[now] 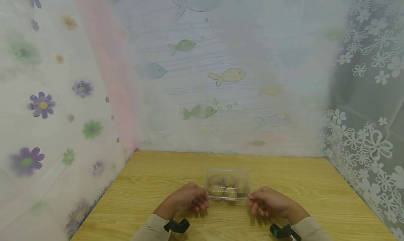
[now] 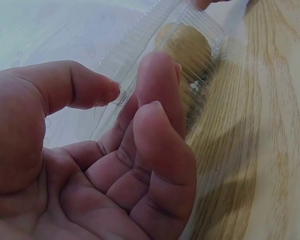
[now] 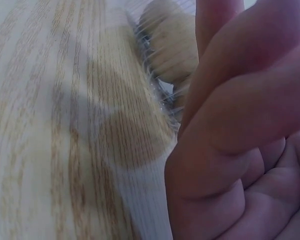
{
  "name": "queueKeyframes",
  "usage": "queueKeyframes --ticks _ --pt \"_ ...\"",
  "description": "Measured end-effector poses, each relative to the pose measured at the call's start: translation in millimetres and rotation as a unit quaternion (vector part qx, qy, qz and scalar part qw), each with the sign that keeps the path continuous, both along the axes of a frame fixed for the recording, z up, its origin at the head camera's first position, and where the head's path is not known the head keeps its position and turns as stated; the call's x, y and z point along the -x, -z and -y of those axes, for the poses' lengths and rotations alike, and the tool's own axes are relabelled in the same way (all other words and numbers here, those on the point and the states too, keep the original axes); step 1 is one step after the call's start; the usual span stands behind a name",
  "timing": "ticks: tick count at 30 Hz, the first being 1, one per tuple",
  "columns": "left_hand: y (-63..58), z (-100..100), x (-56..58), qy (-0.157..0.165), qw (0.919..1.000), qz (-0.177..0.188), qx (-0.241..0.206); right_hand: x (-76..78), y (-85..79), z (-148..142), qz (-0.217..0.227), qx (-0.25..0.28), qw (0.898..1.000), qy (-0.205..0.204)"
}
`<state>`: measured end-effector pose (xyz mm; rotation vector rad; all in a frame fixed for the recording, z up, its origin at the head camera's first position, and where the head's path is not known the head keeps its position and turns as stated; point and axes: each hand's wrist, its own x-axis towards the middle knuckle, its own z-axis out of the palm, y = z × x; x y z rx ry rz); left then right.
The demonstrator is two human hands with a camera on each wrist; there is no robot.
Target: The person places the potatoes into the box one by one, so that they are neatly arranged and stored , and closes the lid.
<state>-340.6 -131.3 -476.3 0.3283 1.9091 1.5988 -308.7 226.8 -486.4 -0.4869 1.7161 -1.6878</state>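
Observation:
A clear plastic clamshell box (image 1: 228, 199) sits on the wooden table in the head view. Inside it lie several round, brownish lumps (image 1: 228, 180), possibly potatoes. My left hand (image 1: 190, 198) pinches the rim at the box's near left corner. In the left wrist view, that thumb (image 2: 92, 89) meets the lid's clear edge, and the other fingers curl in below. At the near right corner, my right hand (image 1: 268, 200) pinches the rim between thumb and forefinger. The right wrist view shows its curled fingers (image 3: 230, 115) beside the ribbed box wall; its thumb is hidden there.
The yellow wood-grain table (image 1: 170, 163) ends at a fish-patterned sheet (image 1: 202, 111) at the back. Flower-patterned sheets (image 1: 56, 128) hang along the left and right sides. A black wrist camera mount (image 1: 178, 226) sits on each wrist.

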Motion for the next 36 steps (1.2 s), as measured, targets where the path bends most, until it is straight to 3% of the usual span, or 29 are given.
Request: queueKeyframes --ticks 36 --pt "1.9 -1.4 1.6 -0.012 0.9999 -0.009 0.004 -1.0 -0.1 -1.2 0.011 0.016 1.0 -0.014"
